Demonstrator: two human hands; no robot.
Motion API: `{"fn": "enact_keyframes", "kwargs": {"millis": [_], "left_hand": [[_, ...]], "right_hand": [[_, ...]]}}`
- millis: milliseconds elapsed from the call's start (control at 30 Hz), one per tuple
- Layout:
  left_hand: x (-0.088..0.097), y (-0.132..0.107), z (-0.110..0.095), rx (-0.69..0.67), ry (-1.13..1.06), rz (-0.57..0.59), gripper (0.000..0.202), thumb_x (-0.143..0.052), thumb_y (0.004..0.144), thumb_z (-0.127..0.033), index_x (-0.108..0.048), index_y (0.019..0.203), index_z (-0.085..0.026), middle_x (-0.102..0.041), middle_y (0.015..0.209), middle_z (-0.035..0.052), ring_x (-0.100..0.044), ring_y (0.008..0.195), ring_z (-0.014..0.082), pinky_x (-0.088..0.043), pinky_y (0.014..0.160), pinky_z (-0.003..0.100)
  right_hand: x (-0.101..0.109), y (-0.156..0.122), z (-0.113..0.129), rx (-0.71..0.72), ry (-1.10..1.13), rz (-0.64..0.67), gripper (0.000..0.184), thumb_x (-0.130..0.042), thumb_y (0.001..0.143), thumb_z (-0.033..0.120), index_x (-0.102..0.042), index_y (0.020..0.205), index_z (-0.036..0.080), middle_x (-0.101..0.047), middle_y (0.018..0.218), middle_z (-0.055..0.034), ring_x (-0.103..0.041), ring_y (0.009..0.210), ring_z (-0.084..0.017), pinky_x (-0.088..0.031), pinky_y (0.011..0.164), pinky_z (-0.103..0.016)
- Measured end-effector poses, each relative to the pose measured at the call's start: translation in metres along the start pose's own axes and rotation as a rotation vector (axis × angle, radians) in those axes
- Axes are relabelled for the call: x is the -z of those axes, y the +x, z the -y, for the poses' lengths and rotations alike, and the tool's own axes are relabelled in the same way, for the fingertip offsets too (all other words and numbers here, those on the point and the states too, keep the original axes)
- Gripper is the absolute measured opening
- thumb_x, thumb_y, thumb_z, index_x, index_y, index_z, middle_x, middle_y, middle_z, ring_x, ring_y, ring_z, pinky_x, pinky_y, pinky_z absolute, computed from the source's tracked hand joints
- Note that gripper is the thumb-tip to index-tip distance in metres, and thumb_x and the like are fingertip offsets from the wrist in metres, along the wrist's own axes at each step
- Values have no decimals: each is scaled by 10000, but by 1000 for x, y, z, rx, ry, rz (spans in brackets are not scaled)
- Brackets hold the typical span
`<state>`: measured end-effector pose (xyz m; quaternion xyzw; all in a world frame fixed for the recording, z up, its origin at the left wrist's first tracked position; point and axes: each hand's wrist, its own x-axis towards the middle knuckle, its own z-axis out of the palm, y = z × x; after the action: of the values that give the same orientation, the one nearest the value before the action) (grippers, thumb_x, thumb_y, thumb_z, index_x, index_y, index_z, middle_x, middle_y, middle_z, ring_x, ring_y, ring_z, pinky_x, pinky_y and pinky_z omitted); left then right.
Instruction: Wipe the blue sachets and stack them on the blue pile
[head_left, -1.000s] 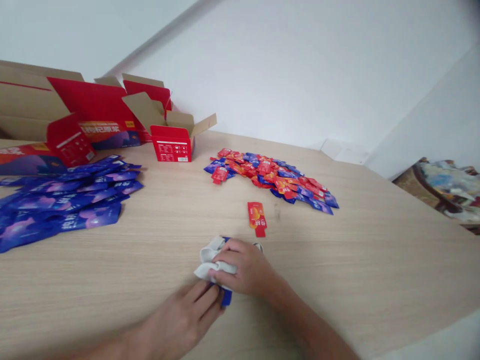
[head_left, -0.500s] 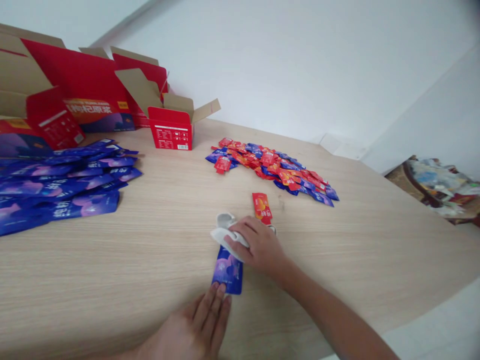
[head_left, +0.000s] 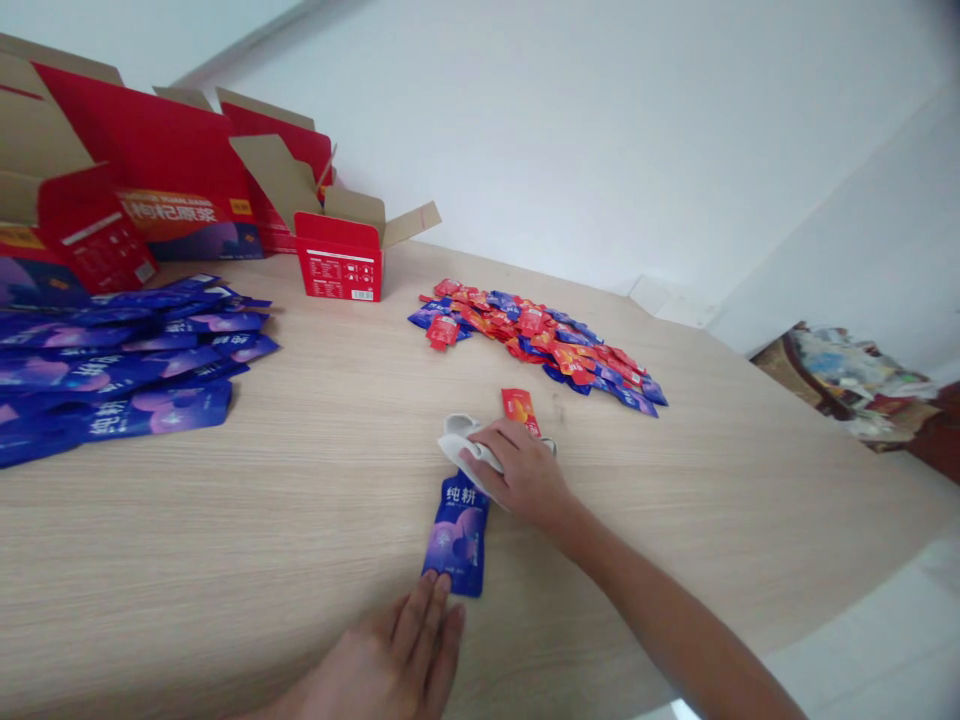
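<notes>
A blue pouch (head_left: 454, 545) lies flat on a wood-grain tabletop (head_left: 300, 520). The left hand (head_left: 394, 645), fingers extended, rests on its near edge; the right hand (head_left: 525, 477) grips a bunched white cloth (head_left: 454, 447) over its far end. Steady pinning and light, even strokes would likely prevent creasing. The pouch looks glossy and thin, the cloth soft.

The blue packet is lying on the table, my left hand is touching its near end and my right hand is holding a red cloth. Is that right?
Not quite: the cloth is white, not red, as the head view shows. The rest is right: your right hand holds it, and your left hand touches the near end of the blue packet on the table.
</notes>
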<state>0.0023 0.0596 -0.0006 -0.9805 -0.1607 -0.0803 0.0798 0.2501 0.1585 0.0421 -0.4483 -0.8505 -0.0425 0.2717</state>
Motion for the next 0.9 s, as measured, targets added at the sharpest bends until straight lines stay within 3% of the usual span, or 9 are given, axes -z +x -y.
{"fn": "enact_keyframes", "kwargs": {"millis": [133, 200, 333, 400, 467, 600, 733, 800, 900], "left_hand": [[1, 3, -4, 2, 35, 21, 503, -619, 907, -224, -616, 1369, -26, -682, 1309, 253, -698, 1190, 344, -583, 940, 419], [2, 5, -5, -19, 84, 49, 535, -660, 865, -233, -625, 1351, -11, -685, 1289, 266, -714, 1153, 363, -599, 904, 422], [1, 4, -5, -17, 125, 2, 522, -675, 856, -245, -646, 1328, -23, -688, 1277, 271, -721, 1143, 350, -603, 860, 389], [-2, 2, -4, 19, 124, -79, 437, -629, 908, -252, -673, 1298, -58, -720, 1247, 230, -728, 1132, 316, -588, 861, 368], [-7, 0, -4, 36, 123, -160, 360, -573, 953, -245, -700, 1256, -98, -753, 1204, 178, -736, 1106, 276, -567, 869, 348], [-15, -2, -5, 67, 139, -235, 323, -561, 957, -235, -715, 1222, -131, -769, 1184, 133, -731, 1092, 253, -533, 889, 342], [-23, -1, -9, 83, 140, -235, 326, -568, 945, -235, -712, 1220, -135, -783, 1138, 113, -738, 1038, 248, -519, 891, 355], [-24, 0, -9, 86, 147, -260, 313, -560, 946, -230, -718, 1202, -143, -787, 1128, 101, -738, 1033, 239, -513, 882, 349], [-21, 1, -6, 94, 170, -307, 295, -546, 952, -230, -725, 1173, -154, -786, 1139, 98, -731, 1062, 227, -502, 874, 337]], "right_hand": [[-1, -37, 41, 110, 163, 80, 200, -630, 1007, 406, -675, 1092, 230, -711, 1015, -44, -655, 933, -198, -529, 829, -333], [-12, -44, 43, 166, 180, 132, 209, -657, 987, 435, -686, 1062, 242, -712, 987, -28, -656, 892, -187, -531, 782, -316], [-28, -19, 1, 67, 39, 83, 206, -662, 992, 410, -701, 1046, 214, -714, 1005, -65, -663, 935, -204, -549, 842, -338], [-23, 0, -20, 31, -59, 62, 180, -637, 1010, 365, -703, 1054, 203, -714, 1010, -85, -662, 947, -220, -553, 865, -365], [-10, 9, -24, -12, -90, 10, 182, -595, 1033, 333, -693, 1092, 192, -711, 1039, -102, -660, 970, -227, -549, 876, -373], [11, -9, 19, -7, 72, -83, 201, -579, 1038, 366, -669, 1114, 202, -710, 1041, -89, -661, 970, -210, -538, 860, -343], [-1, -34, 54, 202, 145, 158, 205, -631, 1002, 429, -683, 1071, 242, -725, 967, -34, -673, 894, -189, -540, 818, -328], [-14, -32, 45, 219, 124, 170, 222, -642, 996, 443, -692, 1064, 237, -724, 961, -32, -672, 883, -185, -546, 806, -321], [-25, -13, 9, 143, 17, 130, 231, -639, 1005, 425, -700, 1068, 211, -723, 999, -69, -672, 916, -200, -558, 817, -334]]}}
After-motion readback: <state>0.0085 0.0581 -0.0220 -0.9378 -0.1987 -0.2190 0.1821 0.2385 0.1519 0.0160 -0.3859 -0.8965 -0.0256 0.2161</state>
